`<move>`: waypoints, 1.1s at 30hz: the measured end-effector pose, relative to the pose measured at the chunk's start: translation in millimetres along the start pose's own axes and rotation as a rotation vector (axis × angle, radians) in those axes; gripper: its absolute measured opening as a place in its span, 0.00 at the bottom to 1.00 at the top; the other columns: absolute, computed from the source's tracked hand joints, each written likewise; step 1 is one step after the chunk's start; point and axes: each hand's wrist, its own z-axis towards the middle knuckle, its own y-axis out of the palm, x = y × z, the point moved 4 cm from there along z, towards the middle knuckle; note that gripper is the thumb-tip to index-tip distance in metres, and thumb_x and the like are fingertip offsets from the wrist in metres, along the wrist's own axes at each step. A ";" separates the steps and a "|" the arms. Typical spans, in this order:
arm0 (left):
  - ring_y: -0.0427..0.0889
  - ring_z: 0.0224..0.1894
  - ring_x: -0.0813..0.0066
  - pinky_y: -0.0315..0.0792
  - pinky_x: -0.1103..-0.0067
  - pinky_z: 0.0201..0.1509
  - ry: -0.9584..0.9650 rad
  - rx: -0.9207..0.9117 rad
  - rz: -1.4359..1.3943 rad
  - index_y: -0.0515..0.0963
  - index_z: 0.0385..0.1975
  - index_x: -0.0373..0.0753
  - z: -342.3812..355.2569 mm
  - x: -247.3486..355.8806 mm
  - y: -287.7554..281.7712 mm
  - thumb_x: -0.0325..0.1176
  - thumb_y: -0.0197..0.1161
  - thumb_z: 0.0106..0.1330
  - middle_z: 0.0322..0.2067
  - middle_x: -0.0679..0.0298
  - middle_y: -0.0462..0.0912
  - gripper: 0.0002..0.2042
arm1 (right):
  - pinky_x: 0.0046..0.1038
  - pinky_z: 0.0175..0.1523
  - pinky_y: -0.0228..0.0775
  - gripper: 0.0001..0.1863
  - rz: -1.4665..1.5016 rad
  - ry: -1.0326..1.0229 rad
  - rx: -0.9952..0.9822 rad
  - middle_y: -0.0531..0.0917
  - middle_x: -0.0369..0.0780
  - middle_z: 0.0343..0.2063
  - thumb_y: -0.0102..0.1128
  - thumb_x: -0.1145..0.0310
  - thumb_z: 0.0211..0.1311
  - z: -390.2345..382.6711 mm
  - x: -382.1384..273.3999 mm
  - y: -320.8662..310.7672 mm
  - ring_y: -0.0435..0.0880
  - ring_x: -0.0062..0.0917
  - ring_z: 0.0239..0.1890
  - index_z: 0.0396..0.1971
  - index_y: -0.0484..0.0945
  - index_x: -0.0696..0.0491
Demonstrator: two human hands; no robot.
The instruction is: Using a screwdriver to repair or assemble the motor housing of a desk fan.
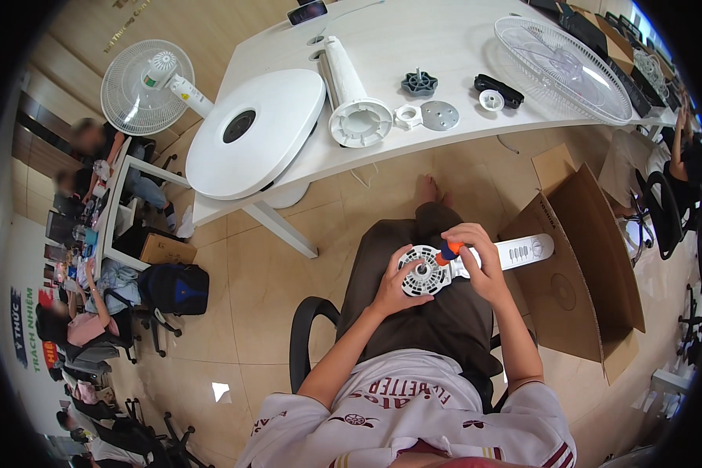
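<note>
A white fan motor head (427, 287) with a slotted round face rests on my lap. From it a long white control column (526, 249) with several buttons stretches to the right. My left hand (391, 290) is closed around the left rim of the motor head. In my right hand (483, 261) is an orange and blue screwdriver (449, 250), pinched by its handle above the right side of the slotted face. The fingers hide part of the handle, and where its tip touches is too small to tell.
On the white table (277, 66) ahead lie a round fan base (296, 117), a white tube stand (342, 70), a dark knob (420, 83), a metal disc (441, 116) and a fan grille (561, 70). An open cardboard box (558, 281) stands to my right. An assembled fan (150, 86) is at far left.
</note>
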 end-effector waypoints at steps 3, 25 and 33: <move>0.69 0.73 0.40 0.69 0.57 0.75 -0.011 -0.002 0.000 0.79 0.64 0.41 -0.6 -0.1 -0.3 0.45 0.89 0.44 0.73 0.43 0.63 0.43 | 0.39 0.64 0.72 0.12 -0.065 -0.063 0.027 0.87 0.45 0.51 0.68 0.73 0.66 -1.6 -4.1 -1.9 0.82 0.39 0.57 0.48 0.85 0.57; 0.69 0.74 0.40 0.68 0.57 0.75 -0.006 0.004 -0.009 0.80 0.63 0.40 0.8 1.6 -0.7 0.46 0.89 0.44 0.72 0.42 0.64 0.42 | 0.37 0.61 0.74 0.12 -0.097 -0.030 0.037 0.85 0.46 0.54 0.65 0.75 0.68 -5.9 4.0 -6.1 0.84 0.39 0.56 0.49 0.86 0.57; 0.69 0.73 0.40 0.68 0.57 0.75 -0.002 0.003 -0.004 0.80 0.63 0.40 -0.1 0.2 -0.6 0.46 0.89 0.44 0.73 0.43 0.63 0.42 | 0.38 0.62 0.74 0.11 -0.072 -0.032 0.079 0.88 0.44 0.50 0.64 0.76 0.67 2.2 0.2 -4.8 0.84 0.40 0.55 0.48 0.85 0.58</move>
